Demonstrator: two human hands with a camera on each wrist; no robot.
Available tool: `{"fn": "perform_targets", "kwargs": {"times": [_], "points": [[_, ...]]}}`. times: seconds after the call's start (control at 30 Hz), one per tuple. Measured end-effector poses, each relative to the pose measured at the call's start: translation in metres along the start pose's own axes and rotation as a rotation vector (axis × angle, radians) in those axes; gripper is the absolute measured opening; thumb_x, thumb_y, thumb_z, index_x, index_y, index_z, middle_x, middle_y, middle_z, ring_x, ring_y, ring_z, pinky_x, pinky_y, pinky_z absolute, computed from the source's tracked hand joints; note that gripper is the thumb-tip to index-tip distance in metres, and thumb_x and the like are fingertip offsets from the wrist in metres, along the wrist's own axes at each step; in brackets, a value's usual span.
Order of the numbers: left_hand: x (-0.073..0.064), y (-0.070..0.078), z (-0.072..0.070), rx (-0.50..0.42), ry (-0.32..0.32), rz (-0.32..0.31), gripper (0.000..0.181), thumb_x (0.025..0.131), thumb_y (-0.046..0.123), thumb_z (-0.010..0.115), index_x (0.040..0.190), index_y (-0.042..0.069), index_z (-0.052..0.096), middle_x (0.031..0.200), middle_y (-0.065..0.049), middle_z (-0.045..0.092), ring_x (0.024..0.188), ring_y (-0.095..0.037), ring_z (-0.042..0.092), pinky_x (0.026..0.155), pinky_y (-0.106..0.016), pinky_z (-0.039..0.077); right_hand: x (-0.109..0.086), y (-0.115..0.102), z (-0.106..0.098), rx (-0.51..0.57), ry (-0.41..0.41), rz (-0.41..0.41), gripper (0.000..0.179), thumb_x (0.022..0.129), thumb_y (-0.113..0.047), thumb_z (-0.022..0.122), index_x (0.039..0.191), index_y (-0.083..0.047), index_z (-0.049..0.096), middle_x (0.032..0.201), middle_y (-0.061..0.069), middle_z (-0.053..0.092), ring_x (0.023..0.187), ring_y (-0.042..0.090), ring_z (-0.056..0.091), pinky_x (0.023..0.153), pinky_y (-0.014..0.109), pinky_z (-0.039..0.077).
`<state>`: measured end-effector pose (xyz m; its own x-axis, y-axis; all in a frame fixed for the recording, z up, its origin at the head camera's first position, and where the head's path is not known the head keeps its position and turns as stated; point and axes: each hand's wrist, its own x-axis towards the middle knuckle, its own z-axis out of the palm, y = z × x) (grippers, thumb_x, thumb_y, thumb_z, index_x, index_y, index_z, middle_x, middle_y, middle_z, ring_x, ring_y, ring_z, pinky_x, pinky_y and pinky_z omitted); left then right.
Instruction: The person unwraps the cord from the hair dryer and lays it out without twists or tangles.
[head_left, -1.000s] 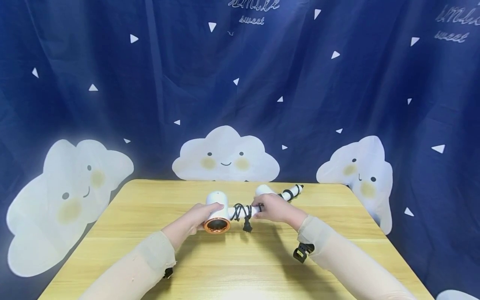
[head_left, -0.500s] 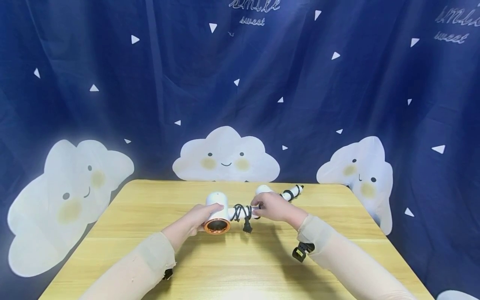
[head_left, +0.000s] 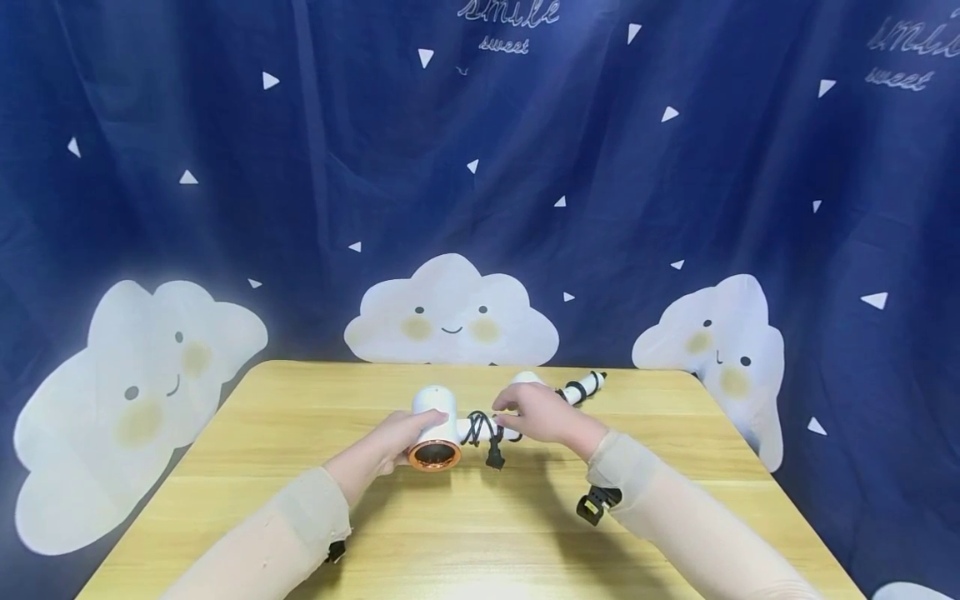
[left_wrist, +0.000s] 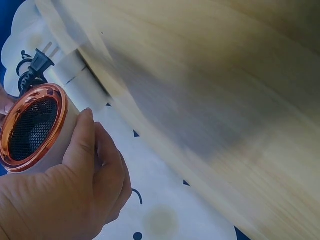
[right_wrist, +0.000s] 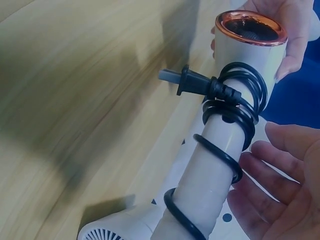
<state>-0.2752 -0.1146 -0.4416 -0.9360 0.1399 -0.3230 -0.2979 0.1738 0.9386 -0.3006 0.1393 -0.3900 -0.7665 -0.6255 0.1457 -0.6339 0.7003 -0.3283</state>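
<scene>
Left hand (head_left: 392,439) grips a dryer (head_left: 433,406); right hand (head_left: 543,413) sits loose by its handle

The pale, wood-grained table (head_left: 420,533) runs up to a dark blue curtain (head_left: 405,150) printed with white triangles and smiling clouds (head_left: 452,304). The dryer is over the middle of the table, its copper-rimmed mouth facing the person.

The left hand's thumb and fingers close round the barrel. The right hand's fingers are slightly bent and somewhat spread, with nothing between them; the tips lie next to the handle, and whether they touch cannot be told. A black cord (right_wrist: 221,154) winds round the handle, its plug (right_wrist: 197,84) sticking out sideways.

The right hand partly hides a second dryer (head_left: 527,378) on the table near the far edge. In the right wrist view the frame cuts off the handle's end and most of the second dryer. In the head view the table's near edge is out of frame.

Counted: two dryers, two hands, two pale sleeves (head_left: 258,533), two prongs on the plug, three clouds with faces, plus a sliver of another white shape at the lower right.
</scene>
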Motion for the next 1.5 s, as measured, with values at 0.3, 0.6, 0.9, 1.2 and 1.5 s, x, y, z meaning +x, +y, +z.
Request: {"fn": "perform_targets", "kwargs": {"times": [0.3, 0.6, 0.9, 1.2, 1.5], "points": [[0.001, -0.002, 0.0, -0.003, 0.003, 0.001, 0.06, 0.088, 0.042, 0.069, 0.121, -0.008, 0.058, 0.102, -0.017, 0.069, 0.084, -0.024, 0.07, 0.075, -0.038, 0.061, 0.005, -0.002, 0.005, 0.009, -0.001, -0.01, 0.012, 0.092, -0.02, 0.072, 0.1, -0.012, 0.075, 0.102, 0.0, 0.074, 0.098, 0.017, 0.069, 0.091, 0.035, 0.055], [-0.001, -0.001, 0.0, 0.001, -0.001, 0.004, 0.061, 0.088, 0.042, 0.069, 0.122, -0.008, 0.058, 0.101, -0.016, 0.069, 0.083, -0.023, 0.07, 0.075, -0.038, 0.061, 0.008, -0.009, 0.013, 0.002, 0.013, -0.016, 0.007, 0.092, -0.017, 0.072, 0.098, -0.013, 0.075, 0.098, -0.002, 0.074, 0.092, 0.015, 0.068, 0.086, 0.035, 0.056], [-0.002, -0.002, 0.001, -0.004, -0.007, 0.01, 0.059, 0.089, 0.041, 0.068, 0.12, -0.008, 0.059, 0.099, -0.016, 0.07, 0.083, -0.024, 0.07, 0.075, -0.038, 0.062, 0.01, -0.013, 0.019, -0.014, 0.055, 0.009, 0.005, 0.092, -0.016, 0.071, 0.095, -0.013, 0.074, 0.092, -0.003, 0.074, 0.086, 0.013, 0.068, 0.083, 0.033, 0.057], [-0.003, -0.003, 0.002, -0.003, 0.007, 0.012, 0.058, 0.089, 0.041, 0.068, 0.118, -0.008, 0.06, 0.098, -0.017, 0.07, 0.081, -0.024, 0.071, 0.073, -0.04, 0.062, 0.013, -0.017, 0.022, -0.026, 0.073, 0.03, 0.006, 0.092, -0.013, 0.07, 0.095, -0.012, 0.075, 0.092, -0.001, 0.074, 0.087, 0.015, 0.069, 0.084, 0.033, 0.058], [-0.003, -0.002, 0.001, -0.007, 0.001, 0.01, 0.059, 0.089, 0.041, 0.068, 0.121, -0.008, 0.058, 0.1, -0.017, 0.07, 0.082, -0.024, 0.071, 0.074, -0.04, 0.062, 0.018, -0.023, 0.024, -0.032, 0.098, 0.043, 0.009, 0.089, -0.006, 0.068, 0.094, -0.007, 0.076, 0.092, 0.003, 0.075, 0.087, 0.019, 0.071, 0.083, 0.032, 0.059]]}}
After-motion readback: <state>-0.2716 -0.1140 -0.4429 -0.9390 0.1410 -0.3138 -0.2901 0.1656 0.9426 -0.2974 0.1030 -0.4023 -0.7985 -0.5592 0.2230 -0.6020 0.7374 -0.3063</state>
